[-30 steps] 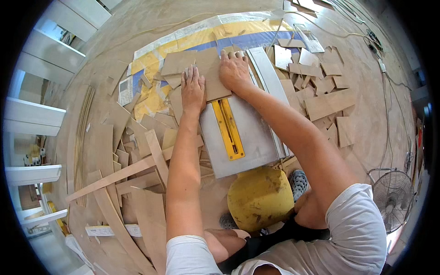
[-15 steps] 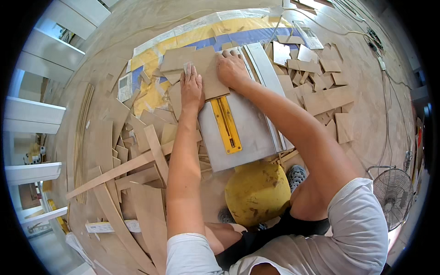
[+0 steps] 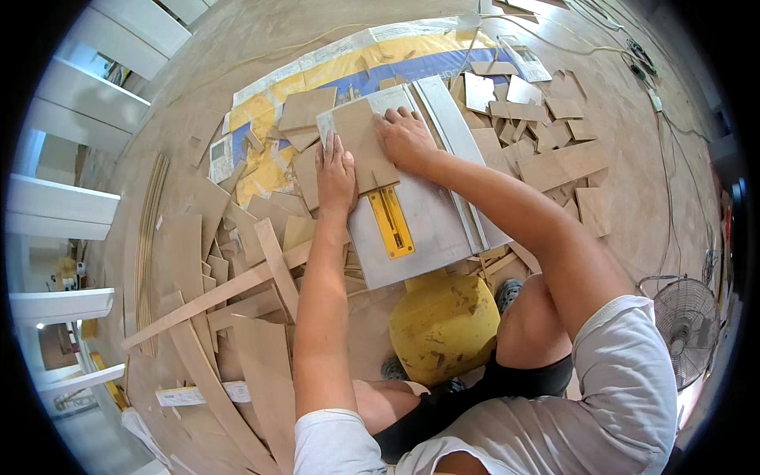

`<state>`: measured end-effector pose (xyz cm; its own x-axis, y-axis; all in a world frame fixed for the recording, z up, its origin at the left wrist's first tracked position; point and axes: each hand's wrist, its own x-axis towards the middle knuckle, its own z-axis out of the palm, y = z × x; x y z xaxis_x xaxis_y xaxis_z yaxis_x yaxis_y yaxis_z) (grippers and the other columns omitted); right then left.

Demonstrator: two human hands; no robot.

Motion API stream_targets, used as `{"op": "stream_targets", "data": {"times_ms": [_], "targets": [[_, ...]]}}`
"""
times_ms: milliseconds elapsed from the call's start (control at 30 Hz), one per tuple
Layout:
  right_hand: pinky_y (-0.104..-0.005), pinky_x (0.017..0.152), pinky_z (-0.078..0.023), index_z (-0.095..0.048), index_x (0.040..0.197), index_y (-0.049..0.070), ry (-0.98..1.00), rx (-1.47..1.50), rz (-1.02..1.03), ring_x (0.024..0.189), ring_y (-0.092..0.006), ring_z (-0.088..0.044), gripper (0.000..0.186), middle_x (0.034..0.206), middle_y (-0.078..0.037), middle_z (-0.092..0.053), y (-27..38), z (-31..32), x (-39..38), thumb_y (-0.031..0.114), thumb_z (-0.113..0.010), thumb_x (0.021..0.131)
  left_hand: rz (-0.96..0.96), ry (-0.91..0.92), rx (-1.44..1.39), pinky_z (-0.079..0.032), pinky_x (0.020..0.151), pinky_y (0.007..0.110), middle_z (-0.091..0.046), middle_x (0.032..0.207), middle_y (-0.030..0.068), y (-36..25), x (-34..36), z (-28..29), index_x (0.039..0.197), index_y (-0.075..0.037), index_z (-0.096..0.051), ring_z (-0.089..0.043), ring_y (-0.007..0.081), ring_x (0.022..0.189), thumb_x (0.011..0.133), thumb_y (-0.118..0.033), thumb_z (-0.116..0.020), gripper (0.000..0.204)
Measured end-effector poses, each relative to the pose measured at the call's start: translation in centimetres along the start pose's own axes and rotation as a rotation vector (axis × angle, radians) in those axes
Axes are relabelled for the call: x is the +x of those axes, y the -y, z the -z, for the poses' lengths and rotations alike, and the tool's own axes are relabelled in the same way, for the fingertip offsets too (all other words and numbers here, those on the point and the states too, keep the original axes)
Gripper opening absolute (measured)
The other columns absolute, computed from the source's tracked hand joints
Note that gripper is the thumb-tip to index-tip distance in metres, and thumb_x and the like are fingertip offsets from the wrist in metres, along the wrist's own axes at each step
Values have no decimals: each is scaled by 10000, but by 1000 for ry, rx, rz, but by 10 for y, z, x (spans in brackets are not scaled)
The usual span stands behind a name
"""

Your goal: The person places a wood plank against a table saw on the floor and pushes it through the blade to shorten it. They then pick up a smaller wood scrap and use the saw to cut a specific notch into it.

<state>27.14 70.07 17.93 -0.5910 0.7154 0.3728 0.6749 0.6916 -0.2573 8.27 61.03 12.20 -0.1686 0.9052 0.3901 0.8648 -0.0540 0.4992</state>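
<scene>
A square brown board (image 3: 358,131) lies at an angle on the grey top of a table saw (image 3: 431,214), over the far end of its yellow insert (image 3: 391,224). A short dark line crosses the board's near part by the insert; whether it is a cut or the blade, I cannot tell. My left hand (image 3: 338,178) rests along the board's left edge, fingers stretched out and lying flat. On the right edge, my right hand (image 3: 405,138) presses with bent fingers, their tips partly hidden. Beneath the saw's near edge is a worn yellow rounded body (image 3: 443,324).
Brown offcuts (image 3: 554,166) lie scattered right of the saw. Long strips (image 3: 214,297) cross on the left floor, beside a strip stack (image 3: 149,245). A yellow, blue and white sheet (image 3: 317,71) spreads beyond. A fan (image 3: 685,324) stands at right, with cables (image 3: 665,142) farther away.
Both hands have drawn the board slightly nearer, so its near edge covers more of the insert. Its far edge now leaves some of the saw top showing.
</scene>
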Motion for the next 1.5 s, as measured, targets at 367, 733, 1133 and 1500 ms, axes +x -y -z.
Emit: {"op": "stream_targets", "data": {"times_ms": [367, 733, 1133, 1500], "targets": [[-447, 966, -436, -586, 1298, -47, 8, -34, 55, 1076, -332, -581, 416, 1081, -154, -648, 19, 17, -44, 181, -526, 955, 4, 47, 3, -265, 1233, 497, -353, 1608, 211, -31, -45, 23, 1500, 63, -406, -301, 485, 1467, 1061, -224, -433, 525], [-446, 923, -440, -584, 1279, -59, 61, 6, 79, 1043, -323, -578, 419, 1070, -150, -645, 32, 35, -86, 174, -547, 933, 44, 88, -18, -243, 1239, 501, -320, 1630, 188, -60, -89, 39, 1497, 74, -407, -268, 473, 1482, 1061, -207, -425, 519], [-435, 900, -439, -586, 1282, -87, 45, -10, 117, 996, -311, -570, 442, 1035, -150, -639, 46, 50, -126, 161, -560, 917, 61, 142, -33, -226, 1246, 479, -289, 1644, 199, -82, -127, 52, 1529, 72, -362, -254, 452, 1497, 1071, -192, -397, 530], [-429, 922, -444, -582, 1323, -68, 74, -37, 136, 1018, -309, -564, 435, 1053, -141, -637, 44, 65, -148, 158, -531, 955, 77, 137, -43, -238, 1245, 482, -282, 1646, 194, -100, -158, 65, 1505, 94, -387, -256, 432, 1505, 1047, -175, -414, 532]]}}
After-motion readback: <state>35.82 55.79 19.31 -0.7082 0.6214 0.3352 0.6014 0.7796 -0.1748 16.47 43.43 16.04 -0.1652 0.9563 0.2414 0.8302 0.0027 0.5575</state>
